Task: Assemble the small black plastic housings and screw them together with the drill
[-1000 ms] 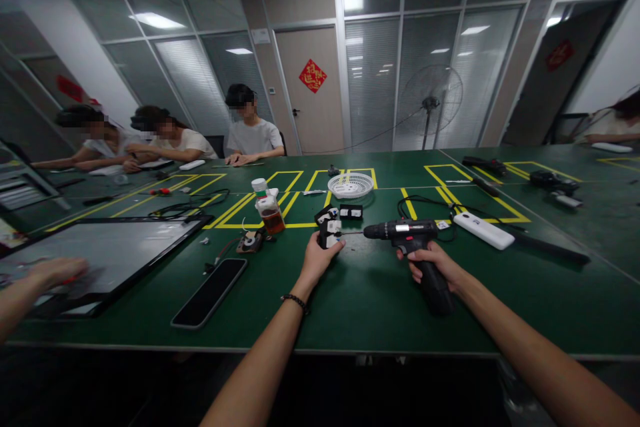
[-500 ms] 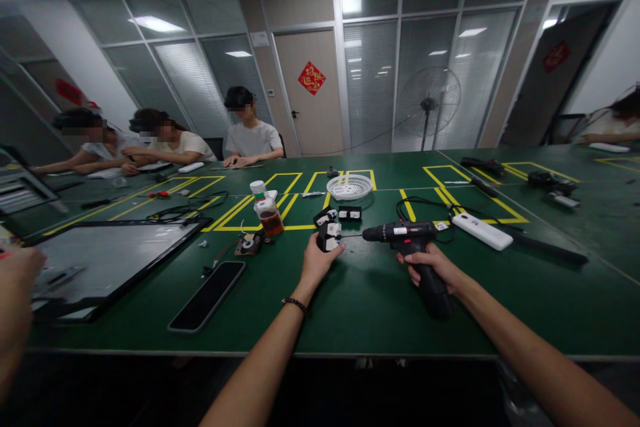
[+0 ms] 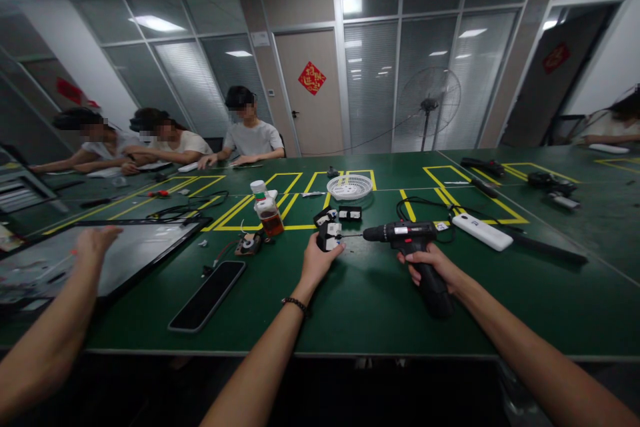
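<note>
My left hand (image 3: 319,259) grips a small black and white part (image 3: 331,236) on the green table (image 3: 370,307). In my right hand (image 3: 434,267) is a black cordless drill (image 3: 404,232), its grip angled down and its long thin bit pointing left. The bit's tip reaches the side of the held part; whether it sits in a screw is too small to tell. Just behind the part lie two more black and white pieces, one (image 3: 325,215) touching or close to it and another (image 3: 350,213) to the right.
A phone (image 3: 207,297), a motor-like part (image 3: 249,243) and a bottle of brown liquid (image 3: 269,213) stand left. Behind is a white basket (image 3: 349,187); right, a white power bank (image 3: 481,231) with cables. Another person's arm (image 3: 65,320) reaches over a large panel (image 3: 145,247) at left.
The other person's arm at the left has swung inward over the panel, and the panel has shifted. A seated person across the table has moved a hand leftward. My hands and the drill look nearly unchanged.
</note>
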Demonstrator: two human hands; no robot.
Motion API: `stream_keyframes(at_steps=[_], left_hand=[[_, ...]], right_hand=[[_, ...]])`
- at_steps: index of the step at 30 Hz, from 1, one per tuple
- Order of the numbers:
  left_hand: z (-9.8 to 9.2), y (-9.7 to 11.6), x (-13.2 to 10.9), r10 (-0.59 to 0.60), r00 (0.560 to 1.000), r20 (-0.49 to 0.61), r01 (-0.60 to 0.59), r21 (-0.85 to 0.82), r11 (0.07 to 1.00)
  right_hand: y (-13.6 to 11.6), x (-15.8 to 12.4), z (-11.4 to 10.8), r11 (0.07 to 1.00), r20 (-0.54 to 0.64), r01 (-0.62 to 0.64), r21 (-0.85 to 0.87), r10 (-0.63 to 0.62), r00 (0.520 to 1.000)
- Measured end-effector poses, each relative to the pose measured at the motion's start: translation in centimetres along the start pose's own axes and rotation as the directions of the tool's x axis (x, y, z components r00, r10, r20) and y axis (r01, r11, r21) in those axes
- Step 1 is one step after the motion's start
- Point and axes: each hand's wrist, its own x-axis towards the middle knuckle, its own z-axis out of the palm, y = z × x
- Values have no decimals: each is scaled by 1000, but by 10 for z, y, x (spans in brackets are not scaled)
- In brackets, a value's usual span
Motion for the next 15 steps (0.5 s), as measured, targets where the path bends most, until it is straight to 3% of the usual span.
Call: stream_keyframes(at_steps=[15], left_hand=[[0, -3, 1, 11, 1000, 7, -11, -10, 1000]], right_hand=[[-4, -1, 2, 1000, 9, 14, 13, -14, 1000]])
